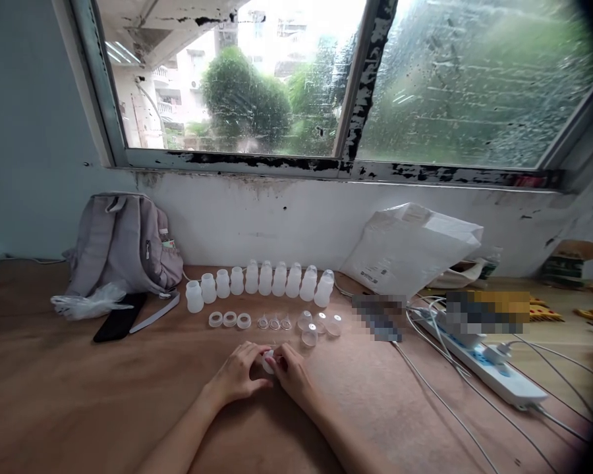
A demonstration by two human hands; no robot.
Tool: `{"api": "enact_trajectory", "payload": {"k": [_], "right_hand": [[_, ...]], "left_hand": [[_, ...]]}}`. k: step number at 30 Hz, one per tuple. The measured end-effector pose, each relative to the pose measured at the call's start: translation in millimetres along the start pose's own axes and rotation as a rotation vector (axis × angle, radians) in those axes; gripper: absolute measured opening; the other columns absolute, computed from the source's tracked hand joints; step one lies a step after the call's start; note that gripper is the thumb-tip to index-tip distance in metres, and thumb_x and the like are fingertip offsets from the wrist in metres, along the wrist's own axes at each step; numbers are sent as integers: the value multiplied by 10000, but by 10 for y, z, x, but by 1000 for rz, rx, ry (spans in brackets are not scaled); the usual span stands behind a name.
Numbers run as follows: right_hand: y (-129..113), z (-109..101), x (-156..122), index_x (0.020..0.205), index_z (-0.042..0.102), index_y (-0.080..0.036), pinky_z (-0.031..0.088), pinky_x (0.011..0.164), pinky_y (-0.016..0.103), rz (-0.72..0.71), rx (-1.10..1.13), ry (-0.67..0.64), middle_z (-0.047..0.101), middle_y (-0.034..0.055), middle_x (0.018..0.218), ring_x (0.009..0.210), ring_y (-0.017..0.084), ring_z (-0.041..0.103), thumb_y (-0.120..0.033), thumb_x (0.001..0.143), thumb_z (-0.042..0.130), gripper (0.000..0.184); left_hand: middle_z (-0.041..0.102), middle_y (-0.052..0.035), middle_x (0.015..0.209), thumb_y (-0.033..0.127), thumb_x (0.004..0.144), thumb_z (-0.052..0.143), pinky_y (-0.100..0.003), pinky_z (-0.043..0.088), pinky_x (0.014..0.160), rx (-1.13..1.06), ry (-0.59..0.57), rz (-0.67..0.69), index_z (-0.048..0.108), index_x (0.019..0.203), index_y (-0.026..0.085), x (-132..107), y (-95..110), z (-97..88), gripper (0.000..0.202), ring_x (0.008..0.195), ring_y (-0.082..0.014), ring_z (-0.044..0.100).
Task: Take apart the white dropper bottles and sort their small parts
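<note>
My left hand [240, 375] and my right hand [291, 372] meet low on the wooden table [79, 395], fingers curled together around a small white plastic ring [268, 361]. Just beyond them lie three white rings [230, 319], three small clear teats [275, 322] and several clear caps [319, 326]. Behind those, a row of several translucent white bottles [264, 280] stands upright along the wall.
A grey backpack [123, 243], a crumpled plastic bag [86, 305] and a black phone [120, 316] sit at the left. A white mailer bag [410, 250] leans on the wall at right. A white power strip [489, 372] with cables lies to the right.
</note>
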State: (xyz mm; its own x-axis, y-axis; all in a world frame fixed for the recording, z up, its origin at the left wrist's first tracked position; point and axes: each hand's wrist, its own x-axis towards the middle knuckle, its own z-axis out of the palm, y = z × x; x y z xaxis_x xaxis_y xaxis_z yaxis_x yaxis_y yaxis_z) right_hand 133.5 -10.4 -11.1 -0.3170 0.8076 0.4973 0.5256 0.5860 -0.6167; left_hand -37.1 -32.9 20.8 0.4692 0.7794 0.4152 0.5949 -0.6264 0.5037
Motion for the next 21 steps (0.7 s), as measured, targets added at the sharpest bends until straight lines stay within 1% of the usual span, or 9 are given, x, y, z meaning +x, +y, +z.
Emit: {"api": "enact_trajectory", "payload": {"k": [3, 6, 8, 11, 17, 21], "right_hand": [[-33, 13, -1, 704, 449, -198, 360, 553, 228, -36, -2, -40, 485, -4, 666, 587, 126, 454, -324, 802, 467, 161], [-70, 30, -15, 741, 436, -200, 363, 558, 226, -69, -25, -91, 486, -2, 698, 606, 129, 455, -330, 787, 496, 150], [-88, 41, -24, 769, 429, -202, 365, 558, 224, -81, -45, -115, 486, 0, 720, 612, 129, 456, -326, 785, 501, 145], [-84, 60, -30, 781, 417, -202, 366, 552, 219, -89, -72, -127, 479, -1, 729, 608, 125, 457, -310, 792, 488, 129], [-4, 113, -41, 739, 395, -203, 348, 502, 208, -92, -111, -74, 459, -17, 683, 546, 109, 425, -283, 757, 509, 141], [7, 101, -40, 735, 398, -201, 364, 502, 204, -46, -64, -24, 464, -23, 662, 541, 106, 432, -285, 738, 534, 161]], "left_hand": [[558, -40, 1014, 337, 634, 652, -342, 407, 805, 19, 3, 17, 460, 1091, 230, 6, -1, 13, 507, 916, -206, 502], [562, -41, 947, 311, 677, 600, -324, 410, 761, 55, 23, 9, 495, 972, 206, 16, -8, 26, 330, 867, -199, 508], [561, -37, 894, 303, 685, 581, -316, 408, 733, 87, 36, 1, 499, 904, 197, 20, -20, 27, 257, 828, -194, 509], [557, -37, 877, 330, 693, 566, -314, 399, 722, 131, 38, 11, 494, 878, 194, 26, -42, 20, 241, 815, -194, 503], [547, -41, 833, 382, 715, 525, -318, 388, 710, 182, 38, 26, 479, 839, 182, 29, -63, 18, 240, 772, -190, 491], [535, -34, 811, 407, 711, 528, -314, 394, 699, 212, 74, -21, 473, 795, 190, 21, -118, -21, 239, 751, -187, 496]]}}
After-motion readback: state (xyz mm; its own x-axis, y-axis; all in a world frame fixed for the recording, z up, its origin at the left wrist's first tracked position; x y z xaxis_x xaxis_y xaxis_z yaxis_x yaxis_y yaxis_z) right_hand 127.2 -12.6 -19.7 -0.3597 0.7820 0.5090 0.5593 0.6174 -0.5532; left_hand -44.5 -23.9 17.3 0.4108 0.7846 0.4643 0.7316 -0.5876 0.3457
